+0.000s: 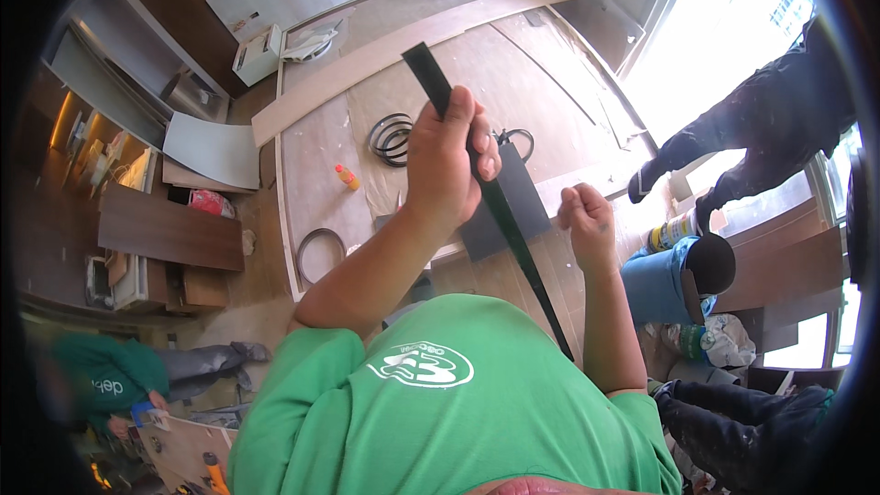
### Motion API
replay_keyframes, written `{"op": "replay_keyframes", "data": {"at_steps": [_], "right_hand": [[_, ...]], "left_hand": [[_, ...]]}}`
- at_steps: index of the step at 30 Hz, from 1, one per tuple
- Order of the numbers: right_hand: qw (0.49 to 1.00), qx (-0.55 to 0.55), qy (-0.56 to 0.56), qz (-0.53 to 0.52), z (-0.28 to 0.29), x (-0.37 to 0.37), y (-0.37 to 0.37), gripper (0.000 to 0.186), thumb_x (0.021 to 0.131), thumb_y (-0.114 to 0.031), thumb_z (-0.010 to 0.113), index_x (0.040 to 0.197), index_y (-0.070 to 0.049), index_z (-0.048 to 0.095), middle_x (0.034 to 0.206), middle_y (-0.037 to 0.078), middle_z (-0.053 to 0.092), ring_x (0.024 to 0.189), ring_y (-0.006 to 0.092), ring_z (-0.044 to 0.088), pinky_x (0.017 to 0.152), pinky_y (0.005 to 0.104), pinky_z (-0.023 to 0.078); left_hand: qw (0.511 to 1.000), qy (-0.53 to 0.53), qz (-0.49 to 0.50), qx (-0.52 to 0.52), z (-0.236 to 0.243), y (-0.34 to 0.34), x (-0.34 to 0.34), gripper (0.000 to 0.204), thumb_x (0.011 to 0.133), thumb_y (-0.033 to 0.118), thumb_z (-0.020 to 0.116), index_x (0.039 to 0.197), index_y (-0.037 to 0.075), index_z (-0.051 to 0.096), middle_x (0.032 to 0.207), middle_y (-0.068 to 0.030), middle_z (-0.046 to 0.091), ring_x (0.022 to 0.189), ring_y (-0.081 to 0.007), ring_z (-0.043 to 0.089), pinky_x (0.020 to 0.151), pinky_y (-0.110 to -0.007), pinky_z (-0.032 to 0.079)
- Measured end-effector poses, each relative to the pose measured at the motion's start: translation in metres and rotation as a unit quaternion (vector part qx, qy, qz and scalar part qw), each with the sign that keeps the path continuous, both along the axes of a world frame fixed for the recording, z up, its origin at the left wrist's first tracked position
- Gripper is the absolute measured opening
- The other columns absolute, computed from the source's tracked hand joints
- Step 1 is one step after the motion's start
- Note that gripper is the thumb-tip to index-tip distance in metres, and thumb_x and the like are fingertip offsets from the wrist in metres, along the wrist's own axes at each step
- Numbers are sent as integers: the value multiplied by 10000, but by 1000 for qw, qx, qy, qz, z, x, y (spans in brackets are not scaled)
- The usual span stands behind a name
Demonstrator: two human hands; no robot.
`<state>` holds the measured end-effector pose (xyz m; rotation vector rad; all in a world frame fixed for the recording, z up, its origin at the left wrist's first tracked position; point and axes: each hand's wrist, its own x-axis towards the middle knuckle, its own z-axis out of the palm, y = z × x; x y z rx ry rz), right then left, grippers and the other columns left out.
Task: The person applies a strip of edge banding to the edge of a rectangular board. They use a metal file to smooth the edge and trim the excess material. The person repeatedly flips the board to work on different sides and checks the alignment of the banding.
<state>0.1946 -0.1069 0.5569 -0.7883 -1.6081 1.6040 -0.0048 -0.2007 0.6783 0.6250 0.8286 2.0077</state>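
Left hand (449, 160) has its fingers wrapped tight around the long dark strip (495, 202) held up over the bench (321, 156), right hand (587, 220) curled loosely beside it, so I'd steady the lower end too.

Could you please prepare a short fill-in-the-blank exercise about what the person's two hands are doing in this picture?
1. The left hand is closed around a long, dark ____.
2. The right hand is closed in a loose fist and holds ____ that can be seen.
3. The small orange bottle lies on the light ____, left of the left hand.
4. The person's shirt is ____.

Missing words: strip; nothing; board; green
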Motion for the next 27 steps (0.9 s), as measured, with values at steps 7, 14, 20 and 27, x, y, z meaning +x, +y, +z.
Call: {"op": "replay_keyframes", "data": {"at_steps": [7,14,20,27], "right_hand": [[961,-72,65,259,51,-27,-38,428,1076,-416,499,1034,-6,617,825,22,567,778,110,565,723,264,473],[930,-185,10,319,27,-9,-53,446,1087,-395,482,924,4,593,672,14,448,570,110,406,525,263,361],[928,-288,-26,234,-14,46,-51,382,1092,-350,476,929,-26,598,681,-12,445,581,100,422,524,259,342],[887,-456,-59,-37,-155,139,-40,424,1057,-453,512,927,-55,575,680,35,487,525,172,470,497,307,375]], "left_hand": [[1000,26,-6,-13,-7,-2,16,314,1062,398,528,953,104,530,666,-33,504,505,-152,512,486,-310,432],[994,98,50,-26,-6,16,-25,477,1046,547,475,815,132,432,576,-10,371,464,-161,463,485,-316,430],[983,39,168,-66,-57,40,-98,430,1077,435,450,776,127,432,558,10,376,445,-142,406,454,-312,396],[790,408,-106,-446,-377,-129,-81,643,974,449,481,1457,28,427,1338,-220,514,1154,-313,532,992,-428,440]]}}
